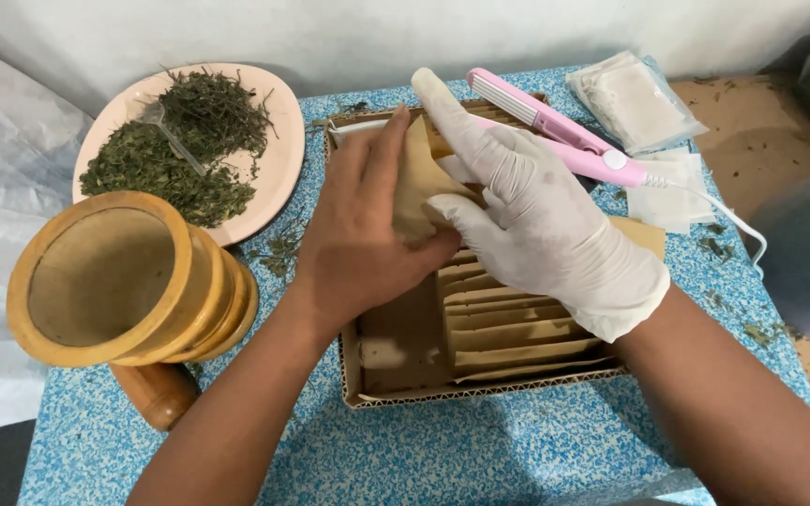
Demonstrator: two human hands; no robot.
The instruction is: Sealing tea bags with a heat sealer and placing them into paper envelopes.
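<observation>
Brown paper envelope [416, 183] held above the cardboard tray [396, 398], pinched between bare left hand [363, 239] and white-gloved right hand [541, 230], whose fingers close over its top edge; judged step: taking or opening one envelope from the overlapping row of envelopes [513, 328] in the tray, which calls for a light grip so the paper does not crease. Around: pink flat-jawed sealing tool [555, 131] behind the tray, clear bag of white sachets [632, 98] at far right, pink plate of dried green herbs [278, 169] and wooden mortar [119, 281] at left.
</observation>
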